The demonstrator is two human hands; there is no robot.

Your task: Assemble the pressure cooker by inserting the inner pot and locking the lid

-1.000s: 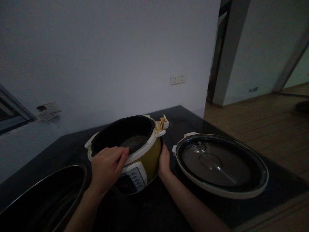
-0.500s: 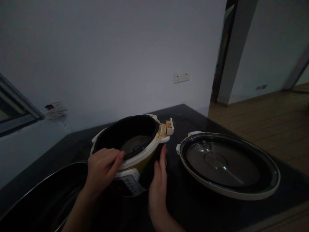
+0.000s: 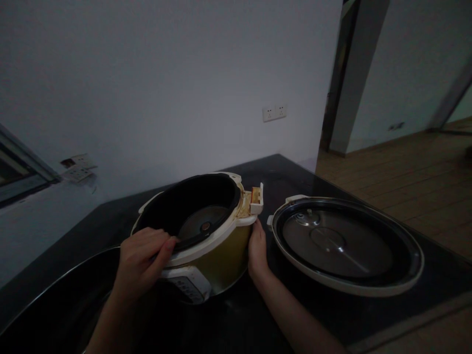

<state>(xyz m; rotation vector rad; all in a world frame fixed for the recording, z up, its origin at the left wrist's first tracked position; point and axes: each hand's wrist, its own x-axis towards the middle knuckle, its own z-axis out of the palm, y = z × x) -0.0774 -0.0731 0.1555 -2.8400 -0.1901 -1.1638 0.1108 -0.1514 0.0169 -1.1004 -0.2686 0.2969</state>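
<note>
An electric pressure cooker body (image 3: 224, 258), olive green with a white rim, stands on a dark countertop with its top uncovered. A bare round plate (image 3: 204, 223) shows at the bottom of its dark interior. My left hand (image 3: 145, 255) is closed over the front left rim, thumb on top, above the control panel (image 3: 190, 285). Below the stained white hinge bracket (image 3: 252, 201), my right hand (image 3: 259, 250) holds the cooker's right side; its fingertips are partly hidden behind the body. To the right, the detached lid (image 3: 368, 290) lies with its metal inner face up.
A wide dark pan or basin (image 3: 59, 280) with a shiny rim is at the lower left. The countertop (image 3: 276, 169) meets a pale wall carrying sockets (image 3: 275, 113). More sockets (image 3: 78, 167) sit near a window frame at left. Wooden floor (image 3: 387, 162) lies beyond the counter's right edge.
My right hand has slid right and back around the cooker's side, uncovering more of the green wall. The cooker's front and my left hand have shifted slightly left.
</note>
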